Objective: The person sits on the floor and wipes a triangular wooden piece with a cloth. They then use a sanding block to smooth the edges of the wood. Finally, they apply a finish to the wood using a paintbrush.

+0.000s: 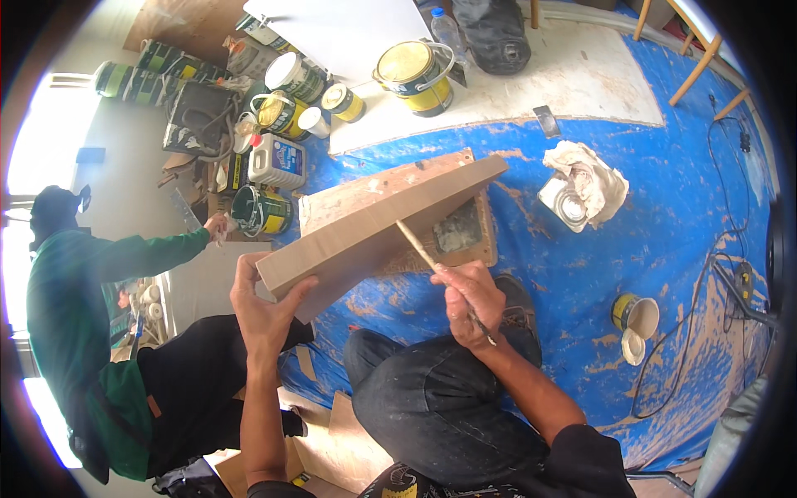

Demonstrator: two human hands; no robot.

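Observation:
My left hand [264, 303] is closed round the left end of a long brown wooden board [365, 222], thumb on its near side and fingers behind. The board slants up to the right, over a worn, paint-spotted wooden stand [365, 184]. In my right hand [473, 303] is a slim stick that looks like a thin paintbrush [419, 246], gripped by closed fingers. Its pale upper end points at the board's lower edge; whether it touches I cannot tell. A dark part and small tip show below the hand.
Blue sheeting [573, 307] covers the floor. Right of the stand are a tin with a crumpled cloth [594, 187] and a tipped small tub [639, 319]. Paint buckets [415, 79] and a white jug [276, 162] stand beyond. At left a person in green [75, 282] reaches toward an open bucket.

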